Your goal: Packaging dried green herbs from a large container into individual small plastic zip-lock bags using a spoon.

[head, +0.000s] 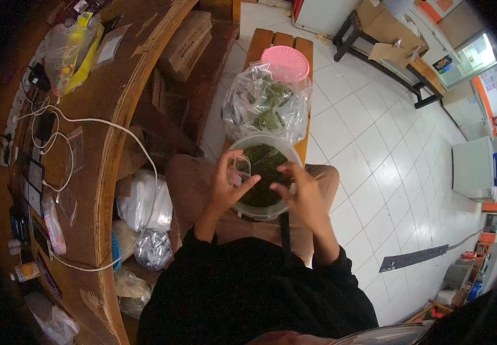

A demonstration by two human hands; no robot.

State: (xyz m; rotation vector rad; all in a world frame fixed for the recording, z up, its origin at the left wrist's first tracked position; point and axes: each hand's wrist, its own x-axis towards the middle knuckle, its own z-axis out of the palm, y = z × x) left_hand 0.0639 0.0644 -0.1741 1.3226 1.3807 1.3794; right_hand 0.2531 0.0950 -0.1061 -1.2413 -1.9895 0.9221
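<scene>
A round translucent plastic tub point(296, 156) with dark green dried leafy material point(262, 196) inside stands in front of me, at the near end of a wooden bench. My left hand point(231, 183) holds a small clear plastic bag point(240, 166) between thumb and fingers over the tub's left side. Over the right side, my right hand point(300, 189) is slightly blurred, its fingers spread, with nothing seen in them. Just beyond the tub lies a large clear plastic bag point(270, 103) with green clumps in it. A pink ribbed plastic lid point(286, 60) is behind that bag.
A curved wooden counter point(97, 86) at left carries a white cable point(134, 136), phones and a yellow plastic bag point(78, 64). Bundled plastic bags point(144, 200) sit on a shelf below. The wooden bench point(304, 47) stands on white floor tiles. A cardboard box point(393, 26) is at the upper right.
</scene>
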